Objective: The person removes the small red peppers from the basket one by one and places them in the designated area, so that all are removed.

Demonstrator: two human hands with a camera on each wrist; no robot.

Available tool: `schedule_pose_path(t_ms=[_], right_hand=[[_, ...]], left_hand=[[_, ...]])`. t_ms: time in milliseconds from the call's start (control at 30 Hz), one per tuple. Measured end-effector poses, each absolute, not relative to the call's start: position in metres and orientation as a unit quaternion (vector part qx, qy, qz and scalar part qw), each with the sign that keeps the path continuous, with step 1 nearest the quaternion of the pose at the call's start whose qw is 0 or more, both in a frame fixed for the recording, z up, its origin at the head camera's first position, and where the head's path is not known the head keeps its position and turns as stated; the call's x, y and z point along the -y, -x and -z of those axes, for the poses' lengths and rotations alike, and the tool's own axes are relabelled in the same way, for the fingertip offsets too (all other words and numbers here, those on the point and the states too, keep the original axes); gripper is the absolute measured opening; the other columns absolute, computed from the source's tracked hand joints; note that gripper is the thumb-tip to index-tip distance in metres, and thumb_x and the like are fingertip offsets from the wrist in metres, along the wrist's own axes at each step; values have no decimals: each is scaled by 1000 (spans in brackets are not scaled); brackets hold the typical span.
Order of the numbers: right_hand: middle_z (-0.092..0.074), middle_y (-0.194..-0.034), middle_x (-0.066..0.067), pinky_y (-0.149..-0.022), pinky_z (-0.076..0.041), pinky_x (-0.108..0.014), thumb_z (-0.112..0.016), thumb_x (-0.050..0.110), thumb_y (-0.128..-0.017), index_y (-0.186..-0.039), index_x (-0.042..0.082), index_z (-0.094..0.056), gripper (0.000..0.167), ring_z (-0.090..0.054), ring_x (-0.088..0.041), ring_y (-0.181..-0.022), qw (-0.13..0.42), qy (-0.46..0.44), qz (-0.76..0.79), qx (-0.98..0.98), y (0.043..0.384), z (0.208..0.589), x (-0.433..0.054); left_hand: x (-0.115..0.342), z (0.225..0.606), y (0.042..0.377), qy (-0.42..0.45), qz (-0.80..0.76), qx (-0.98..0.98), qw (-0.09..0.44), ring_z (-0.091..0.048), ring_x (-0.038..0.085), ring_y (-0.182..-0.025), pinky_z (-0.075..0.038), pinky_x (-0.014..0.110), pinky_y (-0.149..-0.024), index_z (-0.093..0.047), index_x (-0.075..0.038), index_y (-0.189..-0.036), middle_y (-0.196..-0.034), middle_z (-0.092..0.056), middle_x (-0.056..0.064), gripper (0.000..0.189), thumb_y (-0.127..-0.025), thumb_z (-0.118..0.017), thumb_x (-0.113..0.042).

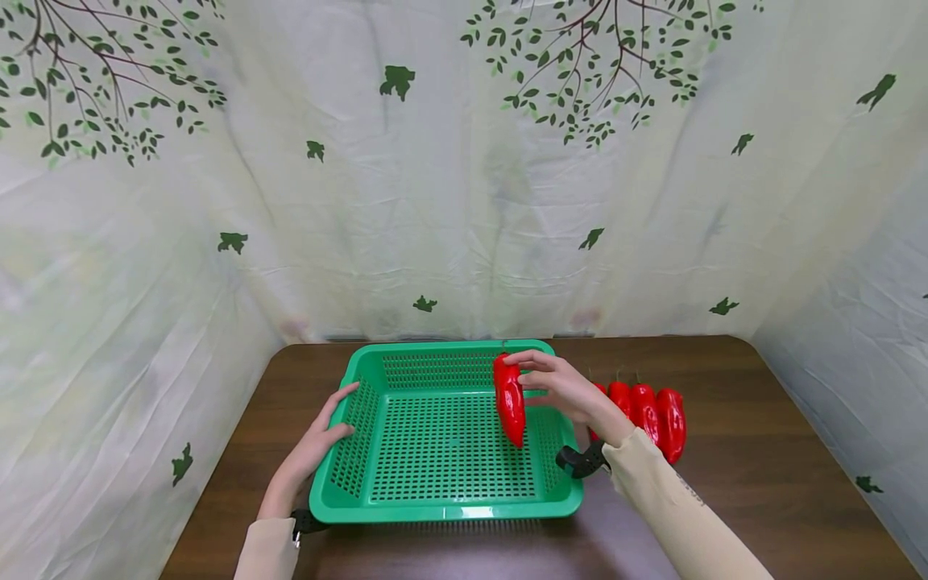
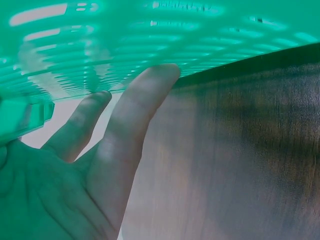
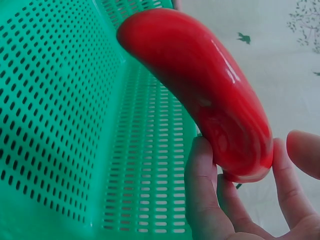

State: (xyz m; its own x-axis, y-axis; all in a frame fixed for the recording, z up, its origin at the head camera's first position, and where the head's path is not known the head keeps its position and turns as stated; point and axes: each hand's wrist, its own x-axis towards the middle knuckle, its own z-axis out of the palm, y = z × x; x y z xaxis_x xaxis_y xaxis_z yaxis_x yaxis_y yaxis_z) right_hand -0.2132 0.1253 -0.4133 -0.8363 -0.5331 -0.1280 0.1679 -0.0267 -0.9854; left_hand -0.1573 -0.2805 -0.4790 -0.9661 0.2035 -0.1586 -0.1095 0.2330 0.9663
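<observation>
My right hand (image 1: 569,392) holds a glossy red chili pepper (image 1: 510,401) by its stem end, above the right part of a green plastic basket (image 1: 445,513). In the right wrist view, fingertips press around the thick end of the pepper (image 3: 200,90), whose tip points away over the perforated mesh. At the basket's left side, my left hand (image 1: 319,439) touches the rim with its fingers stretched out. The left wrist view shows straight fingers (image 2: 125,130) against the outside of the slotted wall. No other pepper shows inside the basket.
Several more red peppers (image 1: 671,423) lie in a row on the brown wooden table (image 1: 754,451), right of the basket and partly behind my right arm. A pale curtain (image 1: 464,201) with printed leaves and branches hangs behind the table and along its sides.
</observation>
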Motion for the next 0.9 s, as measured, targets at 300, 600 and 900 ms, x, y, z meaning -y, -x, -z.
schedule_pose_path(t_ms=[300,600,900], right_hand=[[-44,-135,-20,-89,-48,-47,-51,9,-95,-135,-2,-45,42,-56,-28,-105,242,134,705,-653,211,413,-141],[-46,-132,-17,-87,-49,-46,-50,8,-96,-136,-3,-43,42,-57,-27,-104,229,139,708,-654,210,411,-159],[-49,-126,-16,-86,-51,-45,-51,7,-95,-136,-3,-41,43,-58,-27,-102,219,132,713,-653,207,411,-175]], left_hand=[[281,478,157,-39,-611,-781,124,-38,49,-121,-51,48,-82,-17,-25,-152,-152,-12,21,65,-95,-43,-4],[281,475,156,-44,-611,-780,125,-36,50,-123,-51,50,-82,-15,-24,-152,-153,-9,21,66,-96,-43,-4],[281,476,156,-42,-612,-780,125,-35,51,-123,-51,52,-82,-15,-25,-152,-153,-9,21,65,-97,-42,-4]])
